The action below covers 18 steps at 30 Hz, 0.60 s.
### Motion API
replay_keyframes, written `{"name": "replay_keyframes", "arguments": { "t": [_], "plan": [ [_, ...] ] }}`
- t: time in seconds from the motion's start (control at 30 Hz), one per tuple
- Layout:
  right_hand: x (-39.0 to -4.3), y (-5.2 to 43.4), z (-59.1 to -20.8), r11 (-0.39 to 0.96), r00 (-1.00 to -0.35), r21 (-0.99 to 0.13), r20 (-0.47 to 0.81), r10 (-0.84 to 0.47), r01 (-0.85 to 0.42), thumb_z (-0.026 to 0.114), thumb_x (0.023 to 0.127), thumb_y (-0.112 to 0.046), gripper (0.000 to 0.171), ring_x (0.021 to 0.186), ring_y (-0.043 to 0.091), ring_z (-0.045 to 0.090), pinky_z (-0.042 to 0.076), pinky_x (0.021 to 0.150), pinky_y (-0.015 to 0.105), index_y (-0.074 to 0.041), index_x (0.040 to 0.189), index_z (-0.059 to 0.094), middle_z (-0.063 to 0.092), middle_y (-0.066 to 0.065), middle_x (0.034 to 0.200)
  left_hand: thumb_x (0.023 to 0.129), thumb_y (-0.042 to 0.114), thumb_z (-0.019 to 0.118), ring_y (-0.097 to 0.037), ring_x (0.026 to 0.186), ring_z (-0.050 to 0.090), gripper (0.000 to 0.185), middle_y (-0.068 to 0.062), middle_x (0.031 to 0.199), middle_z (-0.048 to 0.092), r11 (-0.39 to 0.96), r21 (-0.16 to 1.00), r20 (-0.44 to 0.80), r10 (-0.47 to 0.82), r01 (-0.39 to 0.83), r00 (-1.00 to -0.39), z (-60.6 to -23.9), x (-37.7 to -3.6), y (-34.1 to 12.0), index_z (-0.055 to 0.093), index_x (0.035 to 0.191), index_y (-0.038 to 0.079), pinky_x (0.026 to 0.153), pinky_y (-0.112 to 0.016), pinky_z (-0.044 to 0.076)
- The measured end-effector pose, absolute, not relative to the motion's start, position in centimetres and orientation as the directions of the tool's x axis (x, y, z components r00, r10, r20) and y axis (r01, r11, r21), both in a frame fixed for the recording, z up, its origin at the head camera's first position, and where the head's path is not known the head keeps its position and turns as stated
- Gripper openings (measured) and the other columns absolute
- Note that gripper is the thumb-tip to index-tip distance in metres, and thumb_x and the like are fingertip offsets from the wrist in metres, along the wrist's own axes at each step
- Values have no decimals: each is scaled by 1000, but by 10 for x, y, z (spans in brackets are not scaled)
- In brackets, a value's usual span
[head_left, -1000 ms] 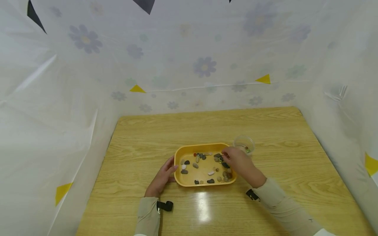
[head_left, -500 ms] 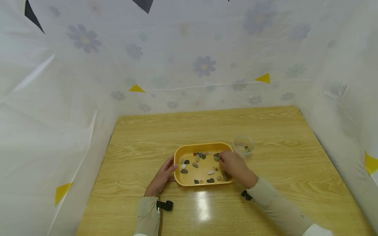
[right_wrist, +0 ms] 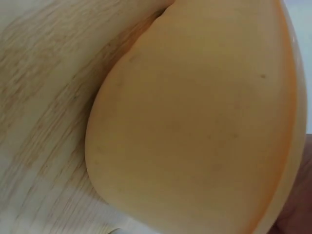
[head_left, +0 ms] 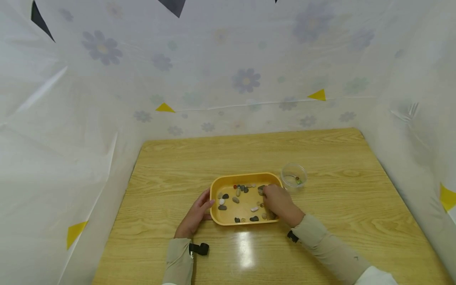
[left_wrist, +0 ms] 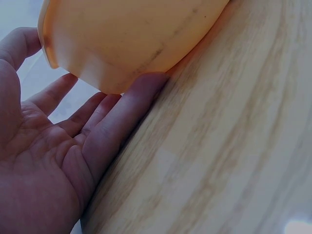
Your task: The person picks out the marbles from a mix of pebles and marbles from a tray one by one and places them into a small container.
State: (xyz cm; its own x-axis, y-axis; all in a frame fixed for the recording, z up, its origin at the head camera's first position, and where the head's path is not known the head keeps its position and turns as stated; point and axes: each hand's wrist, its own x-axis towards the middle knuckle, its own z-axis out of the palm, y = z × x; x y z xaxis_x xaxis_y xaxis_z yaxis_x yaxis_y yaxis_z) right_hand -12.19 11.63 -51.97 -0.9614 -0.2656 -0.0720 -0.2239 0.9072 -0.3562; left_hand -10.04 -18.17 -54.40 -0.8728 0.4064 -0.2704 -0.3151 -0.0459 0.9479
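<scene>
I note the yellow tray point(head_left: 246, 179) at table centre; left hand point(head_left: 195, 215), fingers straight, braces its 9 o'clock wall; right hand point(head_left: 279, 202) reaches among pebbles point(head_left: 235, 200) at 3 o'clock; its grip I cannot tell.

A light brown wooden table point(head_left: 171, 174) holds everything. A yellow plastic tray with rounded corners point(head_left: 216, 190) sits on it, between the two hands. A small round clear plastic cup point(head_left: 293, 175) stands on the wood just past the right hand, close to the tray.
</scene>
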Motion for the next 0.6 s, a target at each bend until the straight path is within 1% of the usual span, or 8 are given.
{"name": "replay_keyframes", "arguments": {
  "t": [0.17, 0.37, 0.43, 0.6],
  "plan": [
    [-123, 115, -525, 915, -965, -339, -62, -253, -218, 60, 84, -3, 20, 51, 14, 45, 36, 41, 28, -10, 65, 60, 53, 2, 60, 100, 19, 45, -40, 112, 50, 53, -17, 146, 29, -49, 946, -275, 409, -322, -870, -544, -101, -182, 23, 148, 14, 76, -49, 53],
    [-124, 114, -528, 923, -968, -321, -62, -244, -212, 61, 83, -3, 10, 53, 13, 47, 39, 41, 28, -8, 78, 67, 57, 4, 66, 99, 19, 45, -40, 111, 51, 52, -16, 146, 30, -51, 941, -287, 407, -335, -867, -543, -101, -182, 25, 148, 16, 77, -49, 53],
    [-124, 113, -528, 924, -967, -314, -58, -247, -217, 62, 84, -4, 9, 52, 14, 48, 39, 41, 27, -7, 79, 68, 56, 4, 66, 99, 19, 46, -40, 111, 51, 53, -16, 146, 30, -50, 940, -290, 404, -338, -867, -543, -101, -182, 25, 148, 16, 77, -49, 53],
    [-123, 113, -528, 922, -962, -298, -35, -269, -247, 62, 86, -5, 13, 52, 14, 48, 40, 41, 27, -8, 74, 65, 53, 3, 65, 100, 19, 45, -40, 113, 50, 53, -16, 146, 29, -48, 940, -291, 404, -337, -867, -541, -101, -181, 24, 148, 14, 77, -49, 53]
  ]
}}
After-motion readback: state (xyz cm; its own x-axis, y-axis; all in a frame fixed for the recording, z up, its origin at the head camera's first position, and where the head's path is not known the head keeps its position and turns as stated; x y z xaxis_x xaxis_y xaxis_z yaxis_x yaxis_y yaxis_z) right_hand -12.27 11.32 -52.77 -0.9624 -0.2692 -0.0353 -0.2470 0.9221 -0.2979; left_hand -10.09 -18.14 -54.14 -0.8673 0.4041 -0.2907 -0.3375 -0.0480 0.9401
